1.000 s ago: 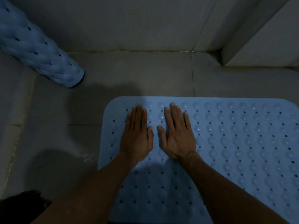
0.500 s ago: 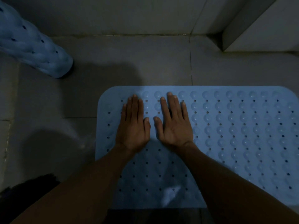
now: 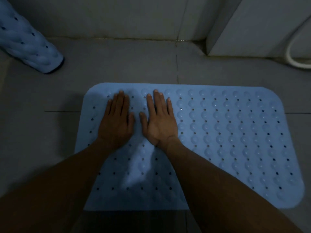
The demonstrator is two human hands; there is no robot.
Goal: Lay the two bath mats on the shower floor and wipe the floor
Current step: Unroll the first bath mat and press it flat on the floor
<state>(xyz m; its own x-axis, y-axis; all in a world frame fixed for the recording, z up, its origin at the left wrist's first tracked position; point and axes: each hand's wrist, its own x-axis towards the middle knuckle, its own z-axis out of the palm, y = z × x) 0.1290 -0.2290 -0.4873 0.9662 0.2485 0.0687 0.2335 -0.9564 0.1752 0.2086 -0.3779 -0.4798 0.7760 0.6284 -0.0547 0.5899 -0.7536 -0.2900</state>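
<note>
A light blue bath mat (image 3: pixel 235 140) with bumps and small holes lies flat on the grey tiled shower floor (image 3: pixel 117 64). My left hand (image 3: pixel 116 121) and my right hand (image 3: pixel 159 120) press palm-down on its left part, side by side, fingers straight and pointing toward the far wall. Neither hand holds anything. A second blue bath mat (image 3: pixel 25 42), rolled up, leans in the far left corner, apart from both hands.
Grey tiled walls (image 3: pixel 117 15) close the far side, and a wall corner (image 3: pixel 252 26) juts out at the far right. A pale hose loop (image 3: pixel 296 59) lies on the floor at the right edge. Bare floor shows to the left of the flat mat.
Both hands stay flat on the mat and have slid slightly toward its far edge. The view has shifted, so more of the mat's right end and the hose show.
</note>
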